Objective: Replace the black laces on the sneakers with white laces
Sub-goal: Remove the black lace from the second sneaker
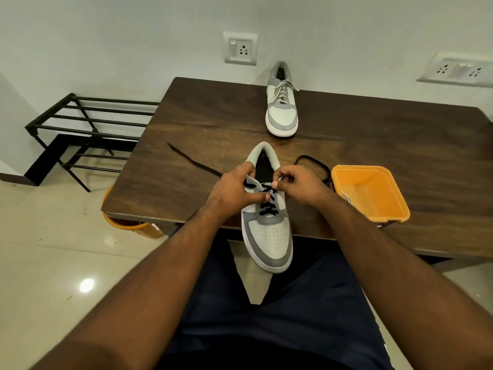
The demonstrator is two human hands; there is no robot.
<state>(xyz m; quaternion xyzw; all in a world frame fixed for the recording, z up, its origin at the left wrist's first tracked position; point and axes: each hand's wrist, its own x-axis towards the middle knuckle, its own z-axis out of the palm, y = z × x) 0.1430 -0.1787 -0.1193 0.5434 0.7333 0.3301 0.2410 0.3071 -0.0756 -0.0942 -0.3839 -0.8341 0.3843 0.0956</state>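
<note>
A grey and white sneaker with a black lace in its lower eyelets lies at the table's near edge, its toe over my lap. My left hand grips the sneaker's left side near the upper eyelets. My right hand pinches the black lace at the right upper eyelets. One loose end of black lace trails left across the table. A second sneaker with white laces stands at the far side by the wall.
An orange plastic tub sits on the dark wooden table right of my hands, with a loop of black lace beside it. A black metal rack stands at the left. An orange bucket sits under the table's left corner.
</note>
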